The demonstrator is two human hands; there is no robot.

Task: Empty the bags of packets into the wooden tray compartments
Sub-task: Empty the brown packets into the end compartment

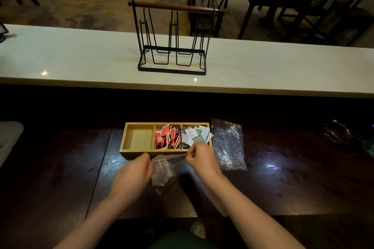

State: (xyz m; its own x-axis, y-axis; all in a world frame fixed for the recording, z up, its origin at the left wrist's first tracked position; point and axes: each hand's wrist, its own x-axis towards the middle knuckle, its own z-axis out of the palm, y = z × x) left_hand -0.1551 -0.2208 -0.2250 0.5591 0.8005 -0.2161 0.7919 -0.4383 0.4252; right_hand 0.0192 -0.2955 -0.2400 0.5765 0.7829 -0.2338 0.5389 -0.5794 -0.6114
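A wooden tray [123, 141] with three compartments lies on the dark wooden table. Its left compartment is bare, the middle one holds red packets [167, 137], the right one holds white and green packets [195, 135]. Just in front of the tray, my left hand [132, 176] and my right hand [199, 158] each pinch one side of the mouth of a clear plastic bag [163, 176]. The bag hangs between them with dark packets inside, above the table.
An empty crumpled clear bag [228, 145] lies right of the tray. A raised white counter [81, 62] behind carries a black wire rack [172, 46] with a wooden handle. A glass object [340, 131] sits at the far right, and a grey board [9, 139] at the left edge.
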